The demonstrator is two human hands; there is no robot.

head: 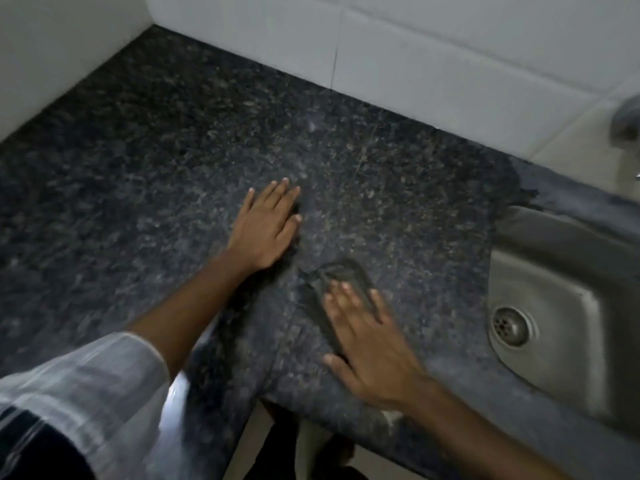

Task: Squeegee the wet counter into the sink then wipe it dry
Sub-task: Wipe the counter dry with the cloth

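- Flat and spread, the right hand (pixel 369 344) presses down on a dark cloth (pixel 341 292) with its fingers straight; nothing is curled round it.
- Equally flat, the left hand (pixel 265 226) rests palm-down on the bare counter (pixel 145 174), fingers straight and close together, holding nothing.
- Much of the cloth is hidden under the right palm and fingers; only its far end and left edge show, and its dark grey blends with the speckled stone, so its full outline is hard to make out.
- Motion blur softens the right hand and the cloth.
- At the right, the steel sink (pixel 540 299) is cut off by the picture's edge; its round drain (pixel 512 326) shows, and whether water stands in the basin cannot be told.
- A metal tap (pixel 625 119) is only partly in view at the upper right edge.
- Whether the counter is wet cannot be judged.
- What shows of the cloth lies near the counter's front edge, between the left hand and the sink, its long axis running from near-right to far-left.
- White wall tiles (pixel 415 57) border the counter's far side.
- A pale striped sleeve (pixel 90 393) covers the left arm.
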